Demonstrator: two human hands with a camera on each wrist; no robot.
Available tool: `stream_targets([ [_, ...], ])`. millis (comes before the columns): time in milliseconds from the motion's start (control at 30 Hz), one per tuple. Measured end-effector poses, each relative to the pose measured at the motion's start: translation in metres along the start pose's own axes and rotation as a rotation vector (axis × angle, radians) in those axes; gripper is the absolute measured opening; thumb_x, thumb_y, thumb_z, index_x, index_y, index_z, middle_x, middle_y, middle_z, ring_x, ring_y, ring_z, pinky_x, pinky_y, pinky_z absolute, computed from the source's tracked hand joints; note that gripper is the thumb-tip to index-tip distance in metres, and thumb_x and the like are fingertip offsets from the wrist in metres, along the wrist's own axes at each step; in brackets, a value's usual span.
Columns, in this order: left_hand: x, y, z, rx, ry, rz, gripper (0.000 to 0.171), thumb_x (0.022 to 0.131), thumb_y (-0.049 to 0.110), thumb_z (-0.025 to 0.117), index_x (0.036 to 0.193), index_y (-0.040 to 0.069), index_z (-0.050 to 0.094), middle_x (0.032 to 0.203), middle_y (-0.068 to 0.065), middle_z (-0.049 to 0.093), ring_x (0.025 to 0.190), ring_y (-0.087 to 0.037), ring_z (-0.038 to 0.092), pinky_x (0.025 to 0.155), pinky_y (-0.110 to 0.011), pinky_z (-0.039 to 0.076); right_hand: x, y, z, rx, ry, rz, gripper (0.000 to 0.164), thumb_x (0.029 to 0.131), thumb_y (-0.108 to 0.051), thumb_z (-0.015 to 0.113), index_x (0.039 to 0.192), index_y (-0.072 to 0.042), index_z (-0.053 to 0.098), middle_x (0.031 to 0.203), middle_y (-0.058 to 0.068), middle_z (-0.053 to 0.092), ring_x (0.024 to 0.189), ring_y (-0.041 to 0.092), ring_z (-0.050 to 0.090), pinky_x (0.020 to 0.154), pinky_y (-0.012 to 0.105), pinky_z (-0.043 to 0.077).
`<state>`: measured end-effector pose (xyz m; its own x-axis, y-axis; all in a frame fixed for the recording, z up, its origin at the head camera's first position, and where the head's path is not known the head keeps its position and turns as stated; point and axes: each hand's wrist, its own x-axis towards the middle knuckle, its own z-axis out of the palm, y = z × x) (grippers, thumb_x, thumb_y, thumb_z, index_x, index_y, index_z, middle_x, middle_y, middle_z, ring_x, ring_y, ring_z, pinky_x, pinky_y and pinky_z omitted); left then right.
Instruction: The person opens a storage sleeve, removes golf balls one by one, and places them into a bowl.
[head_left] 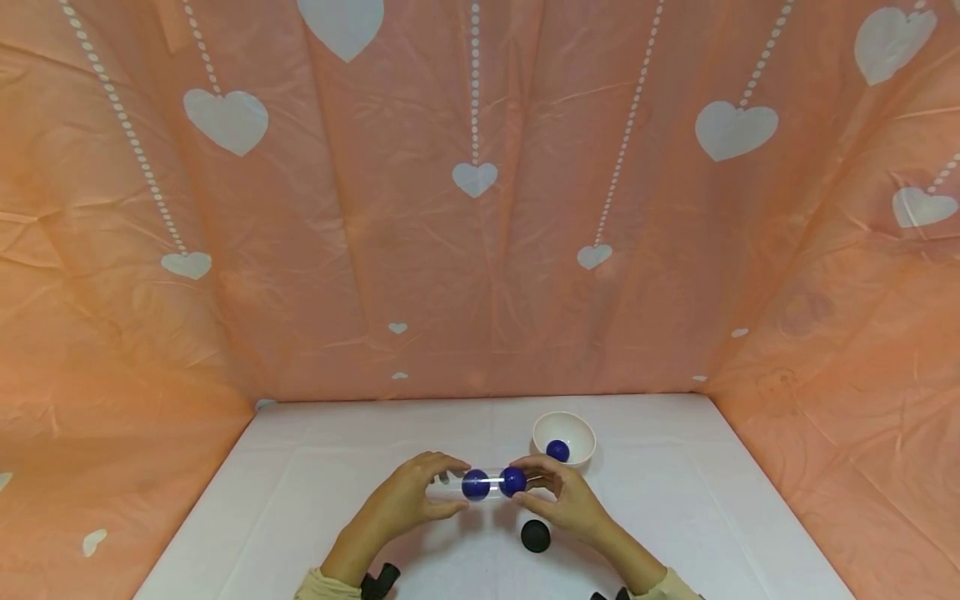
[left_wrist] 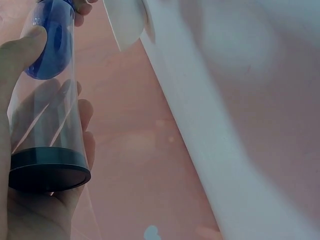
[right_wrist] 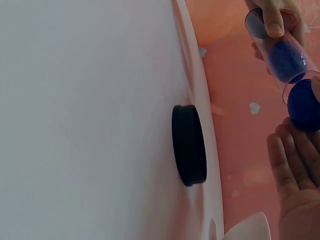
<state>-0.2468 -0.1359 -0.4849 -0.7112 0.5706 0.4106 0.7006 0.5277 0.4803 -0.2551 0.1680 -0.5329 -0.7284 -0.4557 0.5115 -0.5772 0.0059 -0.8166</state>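
My left hand (head_left: 438,486) grips a clear plastic tube (head_left: 465,486) held level above the white table (head_left: 315,483). The left wrist view shows the tube's (left_wrist: 47,115) closed end with a black cap (left_wrist: 47,170). One blue ball (head_left: 476,484) sits inside the tube. My right hand (head_left: 531,487) pinches a second blue ball (head_left: 513,481) at the tube's open mouth. In the right wrist view this ball (right_wrist: 304,105) is just at the rim, with the other ball (right_wrist: 287,60) deeper in the tube.
A white bowl (head_left: 564,433) holding one more blue ball (head_left: 557,451) stands just behind my right hand. A loose black cap (head_left: 536,536) lies on the table in front of the hands. Orange sheeting with white hearts (head_left: 474,178) walls in the table at the back and on both sides.
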Motion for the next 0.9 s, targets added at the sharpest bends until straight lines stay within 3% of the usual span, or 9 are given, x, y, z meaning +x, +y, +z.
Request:
stream_targets([
  [200,0.0,0.001,-0.001,-0.009,0.006,-0.01,0.042,0.088,0.027,0.092,0.125,0.017,0.075,0.112,0.002,0.077,0.096,-0.015,0.067,0.083,-0.032,0.059,0.001,-0.003,-0.01,-0.029,0.048,0.027,0.036,0.094,0.003,0.079,0.129,0.004,0.067,0.119,0.024,0.072,0.105,0.013,0.071,0.093,0.028,0.059],
  [433,0.0,0.001,0.0,0.003,0.005,-0.025,0.042,0.088,0.027,0.092,0.126,0.018,0.075,0.112,0.004,0.077,0.097,-0.013,0.067,0.084,-0.032,0.059,0.002,0.0,-0.025,-0.081,0.094,-0.016,0.039,0.093,0.006,0.08,0.129,0.004,0.067,0.117,0.023,0.074,0.107,0.01,0.07,0.092,0.03,0.06],
  [700,0.0,0.0,0.0,-0.002,-0.007,-0.025,0.042,0.088,0.027,0.092,0.126,0.019,0.075,0.113,0.004,0.076,0.096,-0.012,0.066,0.083,-0.031,0.059,0.001,0.002,-0.045,-0.16,0.135,0.055,0.04,0.093,0.0,0.082,0.131,-0.003,0.069,0.117,0.014,0.075,0.108,0.012,0.07,0.093,0.035,0.06],
  [900,0.0,0.0,0.0,-0.003,-0.017,-0.039,0.042,0.089,0.029,0.092,0.126,0.02,0.074,0.114,0.005,0.076,0.096,-0.011,0.065,0.084,-0.032,0.059,0.001,0.004,-0.056,-0.274,0.234,0.031,0.04,0.091,-0.001,0.085,0.128,-0.004,0.07,0.111,0.011,0.075,0.101,0.013,0.072,0.091,0.03,0.06],
])
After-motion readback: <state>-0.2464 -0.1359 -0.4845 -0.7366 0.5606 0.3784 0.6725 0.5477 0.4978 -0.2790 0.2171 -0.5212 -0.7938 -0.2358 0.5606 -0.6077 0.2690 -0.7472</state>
